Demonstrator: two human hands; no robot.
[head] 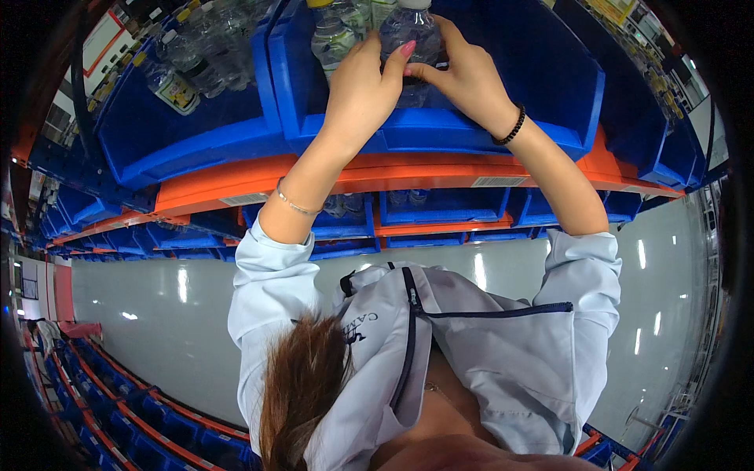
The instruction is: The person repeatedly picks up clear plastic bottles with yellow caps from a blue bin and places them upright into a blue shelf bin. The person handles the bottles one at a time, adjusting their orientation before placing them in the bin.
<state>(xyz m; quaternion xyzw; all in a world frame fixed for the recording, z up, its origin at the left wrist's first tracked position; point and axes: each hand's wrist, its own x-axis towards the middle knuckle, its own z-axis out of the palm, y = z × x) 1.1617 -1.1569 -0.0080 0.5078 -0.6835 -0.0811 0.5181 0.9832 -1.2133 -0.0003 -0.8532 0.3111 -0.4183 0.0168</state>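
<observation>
Both of my hands are around a clear plastic bottle (411,35) with a white cap, near the front of a blue plastic storage bin (530,65). My left hand (366,88) grips its left side, thumb across the front. From the right, my right hand (471,73) holds it with the thumb low on the front and the fingers behind. The bottle stands roughly upright; whether its base touches the bin floor is hard to tell. Just left of it in the same bin are more bottles (333,47), one with a yellow cap, partly hidden by my left hand.
A neighbouring blue bin (194,150) on the left holds several clear bottles (177,91). The bins rest on an orange shelf beam (406,173) bearing barcode labels. Lower blue bins (442,206) sit beneath. More racks (153,418) stand behind me across the grey floor (177,329).
</observation>
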